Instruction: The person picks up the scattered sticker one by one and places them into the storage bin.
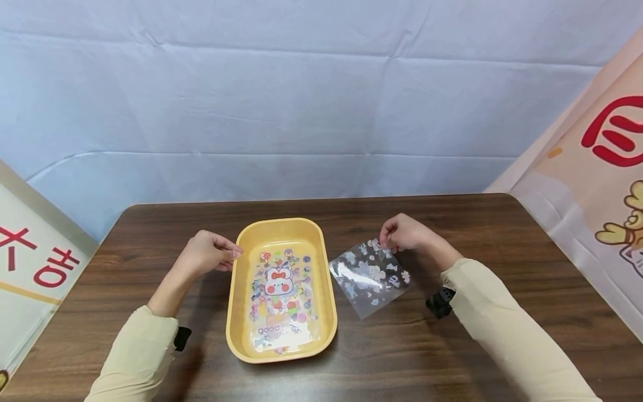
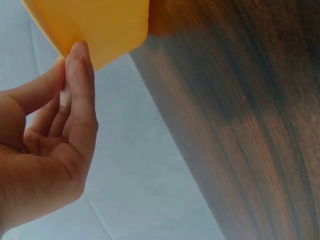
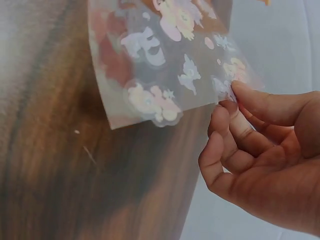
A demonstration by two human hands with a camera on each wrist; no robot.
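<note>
A yellow tray [image 1: 233,318] with rounded corners stands on the table, holding clear sheets of cartoon stickers [image 1: 279,282], a white rabbit face among them. My left hand [image 1: 210,252] pinches the tray's left rim between thumb and fingers; the left wrist view shows this grip on the yellow wall [image 2: 117,30]. To the right of the tray, a transparent sticker sheet [image 1: 369,276] with pale figures is pinched at its far edge by my right hand [image 1: 406,233]. In the right wrist view the thumb and index finger hold the sheet [image 3: 165,65], and the other fingers curl beneath.
The dark wood-grain table [image 1: 482,335] has a far edge close behind both hands. A pale blue cloth backdrop [image 1: 301,100] hangs behind it. Printed panels stand at the left [image 1: 40,251] and right [image 1: 593,190]. Black straps are on both wrists.
</note>
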